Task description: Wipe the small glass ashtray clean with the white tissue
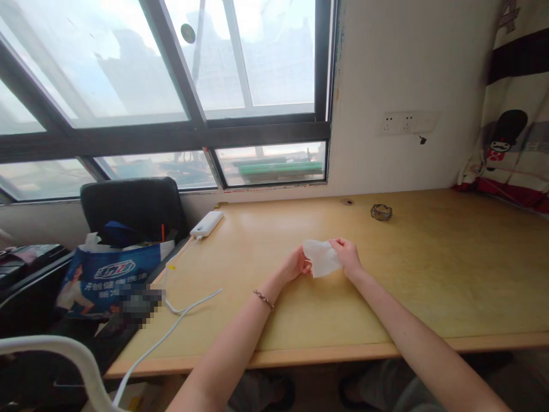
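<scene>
- The white tissue (321,257) sits just above the table (429,274), near its middle, held between my two hands.
- My right hand (348,256) pinches its 3 o'clock edge, grip pressed together on the sheet.
- My left hand (295,264) pinches the 9 o'clock edge, fingers curled; a bracelet (263,298) circles that wrist.
- A white power bank (207,223) lies at 10 o'clock, its white cable (180,312) trailing toward 8 o'clock.
- A small round dish (381,212) rests at 1 o'clock, well apart.
</scene>
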`<control>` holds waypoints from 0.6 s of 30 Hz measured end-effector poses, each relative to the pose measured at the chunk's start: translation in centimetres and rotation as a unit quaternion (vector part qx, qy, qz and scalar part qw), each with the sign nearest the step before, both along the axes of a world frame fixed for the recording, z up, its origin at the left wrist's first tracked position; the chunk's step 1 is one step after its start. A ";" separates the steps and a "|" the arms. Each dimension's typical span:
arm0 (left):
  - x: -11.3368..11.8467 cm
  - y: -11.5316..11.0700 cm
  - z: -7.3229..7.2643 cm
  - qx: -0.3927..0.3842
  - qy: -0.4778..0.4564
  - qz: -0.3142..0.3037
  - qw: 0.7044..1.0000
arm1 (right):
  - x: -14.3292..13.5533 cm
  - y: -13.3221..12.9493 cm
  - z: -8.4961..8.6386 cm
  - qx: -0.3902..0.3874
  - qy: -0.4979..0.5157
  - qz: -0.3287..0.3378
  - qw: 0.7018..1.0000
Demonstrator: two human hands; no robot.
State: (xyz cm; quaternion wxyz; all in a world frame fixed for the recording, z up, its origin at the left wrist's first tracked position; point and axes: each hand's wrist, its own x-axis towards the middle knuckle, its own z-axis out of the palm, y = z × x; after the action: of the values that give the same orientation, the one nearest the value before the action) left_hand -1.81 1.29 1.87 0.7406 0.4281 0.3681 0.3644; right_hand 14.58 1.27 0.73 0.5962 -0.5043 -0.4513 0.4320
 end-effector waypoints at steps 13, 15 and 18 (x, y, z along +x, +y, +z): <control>0.1 0.2 -0.9 0.093 0.009 0.092 0.991 | 0.1 0.2 0.4 -0.021 0.008 0.029 0.999; 0.1 0.4 -1.0 0.068 -0.027 0.105 0.992 | -0.1 -0.1 1.0 0.006 -0.005 0.072 0.997; 0.0 0.5 -1.0 0.044 -0.062 0.108 0.991 | -0.2 -0.5 1.2 0.046 -0.045 0.085 0.994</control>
State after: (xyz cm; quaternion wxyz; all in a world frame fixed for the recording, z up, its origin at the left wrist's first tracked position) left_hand -1.82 1.78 0.86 0.6988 0.3949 0.3486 0.4840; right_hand 14.40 0.82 1.89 0.5593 -0.4552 -0.5377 0.4368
